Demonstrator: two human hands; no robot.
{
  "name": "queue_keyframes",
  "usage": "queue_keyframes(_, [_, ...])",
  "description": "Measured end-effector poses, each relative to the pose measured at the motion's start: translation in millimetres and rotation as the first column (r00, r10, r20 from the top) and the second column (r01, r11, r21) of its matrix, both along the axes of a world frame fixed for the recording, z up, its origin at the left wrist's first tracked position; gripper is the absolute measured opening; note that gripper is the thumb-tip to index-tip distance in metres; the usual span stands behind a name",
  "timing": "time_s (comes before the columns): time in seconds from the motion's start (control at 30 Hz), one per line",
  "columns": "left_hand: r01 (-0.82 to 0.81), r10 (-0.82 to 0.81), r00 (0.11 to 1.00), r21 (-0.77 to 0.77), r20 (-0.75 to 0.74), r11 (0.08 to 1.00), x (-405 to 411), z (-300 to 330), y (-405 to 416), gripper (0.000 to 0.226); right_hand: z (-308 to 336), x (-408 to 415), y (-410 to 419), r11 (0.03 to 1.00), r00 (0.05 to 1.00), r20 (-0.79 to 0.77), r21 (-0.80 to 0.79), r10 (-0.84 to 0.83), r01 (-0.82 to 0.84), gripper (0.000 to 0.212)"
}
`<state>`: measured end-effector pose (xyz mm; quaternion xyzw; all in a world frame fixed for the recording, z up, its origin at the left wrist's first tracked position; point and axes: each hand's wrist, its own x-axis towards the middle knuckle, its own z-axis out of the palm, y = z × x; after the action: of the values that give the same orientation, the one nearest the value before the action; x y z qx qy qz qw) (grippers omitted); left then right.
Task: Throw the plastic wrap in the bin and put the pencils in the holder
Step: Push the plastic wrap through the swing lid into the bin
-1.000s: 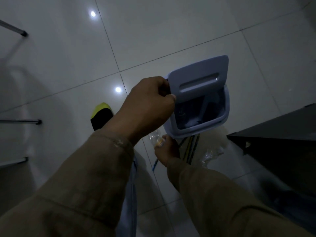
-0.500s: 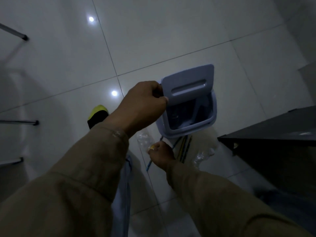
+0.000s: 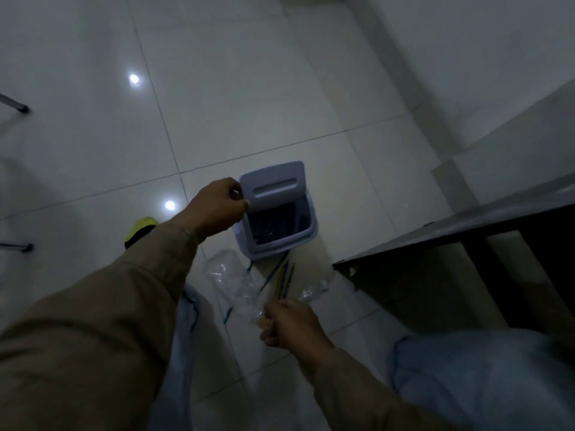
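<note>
Since the earlier frame, right hand has lifted clear, pinching plastic wrap. Left hand grips the bin lid, propping it open for the drop. Pencils lie on the floor at the bin's 6 o'clock.

The scene is dim and bluish-grey, with low contrast and soft, grainy detail throughout. Two small round bright spots glare on the glossy floor tiles, mirroring lamps overhead. A broad soft shadow darkens the tiles at the left, and the space under the dark table is nearly black. The wide lens bends the tile joints and stretches the sleeves at the lower edge. The clear plastic wrap and the right hand look smeared by motion blur.
</note>
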<state>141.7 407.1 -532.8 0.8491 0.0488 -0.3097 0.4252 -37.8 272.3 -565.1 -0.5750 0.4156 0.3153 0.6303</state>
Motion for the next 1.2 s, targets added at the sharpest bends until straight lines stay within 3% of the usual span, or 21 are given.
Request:
queue_keyframes(0.4, [0.016, -0.019, 0.996, 0.038, 0.084, 0.999, -1, 5, -4, 0.040, 72, 2, -45, 0.918, 0.915, 0.082, 0.083, -0.395, 0.389, 0.021])
queue_keyframes(0.8, [0.001, -0.012, 0.990, 0.077, 0.141, 0.997, 5, 2, -9, 0.033, 51, 60, -48, 0.928, 0.928, 0.013, 0.020, -0.374, 0.373, 0.021])
queue_keyframes(1.0, [0.014, -0.027, 0.990, 0.089, 0.140, 0.996, 5, -1, -7, 0.031, 44, 87, -42, 0.921, 0.919, 0.062, 0.028, -0.390, 0.389, 0.032])
queue_keyframes(1.2, [0.041, -0.052, 0.993, 0.107, 0.108, 0.993, 6, 1, -9, 0.036, 42, 79, -54, 0.933, 0.932, 0.058, 0.062, -0.358, 0.355, 0.019])
